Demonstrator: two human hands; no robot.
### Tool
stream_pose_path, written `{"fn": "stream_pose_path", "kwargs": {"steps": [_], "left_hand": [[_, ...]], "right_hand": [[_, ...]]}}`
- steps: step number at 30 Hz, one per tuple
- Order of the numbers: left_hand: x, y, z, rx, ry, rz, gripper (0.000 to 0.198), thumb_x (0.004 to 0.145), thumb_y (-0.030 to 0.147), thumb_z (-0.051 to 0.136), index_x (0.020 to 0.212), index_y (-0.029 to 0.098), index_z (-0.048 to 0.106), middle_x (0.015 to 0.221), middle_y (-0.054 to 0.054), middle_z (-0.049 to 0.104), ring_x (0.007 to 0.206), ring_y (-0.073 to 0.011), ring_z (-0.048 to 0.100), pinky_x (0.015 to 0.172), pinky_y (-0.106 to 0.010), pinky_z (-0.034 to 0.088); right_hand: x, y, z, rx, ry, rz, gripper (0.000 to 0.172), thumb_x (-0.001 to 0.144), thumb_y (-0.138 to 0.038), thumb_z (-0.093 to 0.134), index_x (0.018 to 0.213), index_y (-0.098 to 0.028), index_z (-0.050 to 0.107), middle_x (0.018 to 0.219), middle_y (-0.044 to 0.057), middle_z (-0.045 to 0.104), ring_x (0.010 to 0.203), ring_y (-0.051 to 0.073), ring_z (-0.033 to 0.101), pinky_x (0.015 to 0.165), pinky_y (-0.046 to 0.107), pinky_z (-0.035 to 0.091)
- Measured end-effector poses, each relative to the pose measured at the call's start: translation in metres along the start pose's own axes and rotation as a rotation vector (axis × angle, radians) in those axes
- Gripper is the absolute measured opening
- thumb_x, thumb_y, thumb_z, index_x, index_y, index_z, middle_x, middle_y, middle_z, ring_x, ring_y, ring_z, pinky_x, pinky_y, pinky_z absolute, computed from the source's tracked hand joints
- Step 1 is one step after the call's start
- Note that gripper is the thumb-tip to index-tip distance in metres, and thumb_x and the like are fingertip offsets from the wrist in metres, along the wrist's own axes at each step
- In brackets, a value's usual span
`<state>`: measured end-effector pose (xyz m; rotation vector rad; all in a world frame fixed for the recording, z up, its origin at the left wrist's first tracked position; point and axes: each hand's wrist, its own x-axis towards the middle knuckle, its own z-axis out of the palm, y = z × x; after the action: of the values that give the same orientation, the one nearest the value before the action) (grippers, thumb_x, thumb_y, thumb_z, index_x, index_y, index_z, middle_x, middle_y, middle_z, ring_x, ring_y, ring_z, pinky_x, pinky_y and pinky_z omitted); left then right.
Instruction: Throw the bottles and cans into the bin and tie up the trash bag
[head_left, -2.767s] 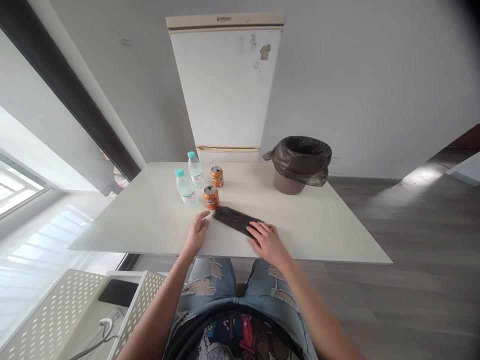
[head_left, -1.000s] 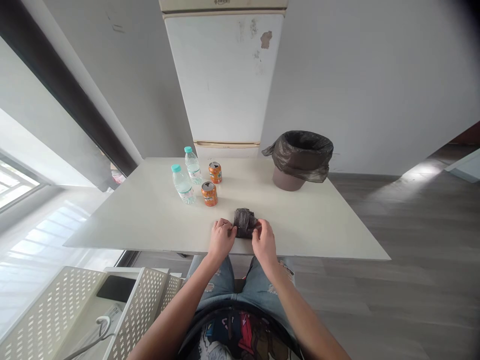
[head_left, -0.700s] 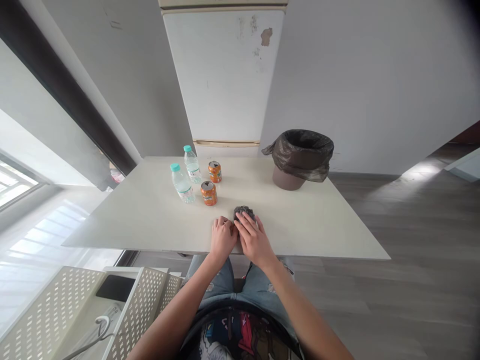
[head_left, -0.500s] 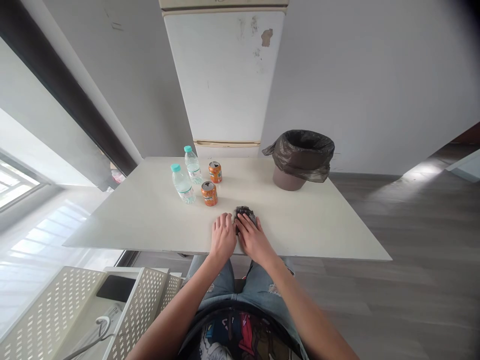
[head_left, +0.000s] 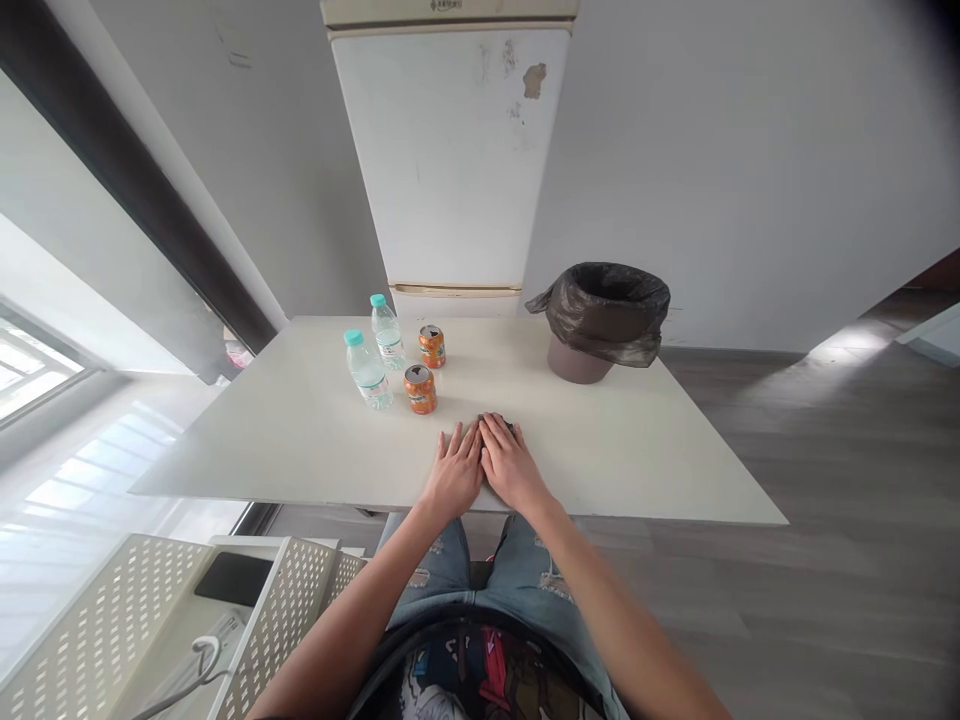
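A small crumpled bundle of black plastic (head_left: 509, 427), looking like a folded garbage bag, lies near the table's front edge, mostly hidden by my hands. My right hand (head_left: 511, 468) rests over it, fingers stretched forward and flat. Beside it, my left hand (head_left: 457, 474) is spread on the tabletop, its fingertips against the bundle's left side and touching the right hand. Beyond the left hand stand two orange cans, the nearer can (head_left: 420, 390) and the farther can (head_left: 432, 346). Left of them are two clear bottles with teal caps, a near bottle (head_left: 368, 371) and a far bottle (head_left: 388, 333).
On the right of the white table (head_left: 247, 430) stands a brown trash bin (head_left: 579, 362) lined with a black bag (head_left: 611, 325). Behind the table is a white refrigerator (head_left: 457, 150). A perforated plastic rack (head_left: 247, 640) holding a dark flat object and a cable is at lower left.
My left hand has moved right, against the bundle and my right hand, with its fingers spreading. My right hand has shifted slightly and covers more of the bundle.
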<state>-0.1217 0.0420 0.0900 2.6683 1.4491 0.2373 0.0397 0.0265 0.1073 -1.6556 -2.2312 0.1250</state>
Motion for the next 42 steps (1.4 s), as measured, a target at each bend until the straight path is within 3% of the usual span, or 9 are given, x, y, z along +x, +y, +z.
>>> {"fn": "stream_pose_path", "kwargs": {"steps": [9,22,29,42], "left_hand": [[0.000,-0.002,0.008,0.046,0.044,-0.003,0.064,0.108,0.027,0.027,0.170,0.013,0.026,0.177,-0.010,0.026,0.166,-0.0348,0.017,0.130,-0.066,0.024],[-0.002,-0.004,0.007,-0.091,0.109,-0.010,0.061,0.108,0.029,0.030,0.169,0.017,0.030,0.175,-0.014,0.030,0.165,-0.0320,0.021,0.131,-0.064,0.023],[0.001,-0.008,0.001,-0.329,0.284,-0.163,0.050,0.111,0.030,0.026,0.152,0.010,0.047,0.166,-0.024,0.041,0.158,-0.0295,0.039,0.125,-0.051,0.039],[0.000,-0.005,0.001,-0.230,0.290,-0.117,0.039,0.111,0.029,0.032,0.138,0.015,0.056,0.159,-0.021,0.049,0.150,-0.0299,0.046,0.123,-0.054,0.039]], "right_hand": [[0.000,0.000,0.006,-0.038,-0.041,0.052,0.061,0.112,-0.035,0.022,0.167,-0.014,0.038,0.175,0.009,0.032,0.163,0.025,0.028,0.133,0.053,0.023],[0.001,0.002,0.005,0.009,-0.079,0.069,0.060,0.113,-0.038,0.019,0.168,-0.019,0.036,0.175,0.008,0.032,0.163,0.023,0.028,0.133,0.054,0.021],[-0.001,0.000,0.005,-0.020,-0.045,0.049,0.057,0.113,-0.039,0.026,0.166,-0.023,0.041,0.176,0.008,0.030,0.162,0.026,0.029,0.131,0.062,0.021],[-0.002,-0.005,0.010,-0.026,0.014,0.100,0.056,0.111,-0.036,0.029,0.162,-0.021,0.047,0.172,0.011,0.037,0.160,0.028,0.035,0.129,0.065,0.023]]}}
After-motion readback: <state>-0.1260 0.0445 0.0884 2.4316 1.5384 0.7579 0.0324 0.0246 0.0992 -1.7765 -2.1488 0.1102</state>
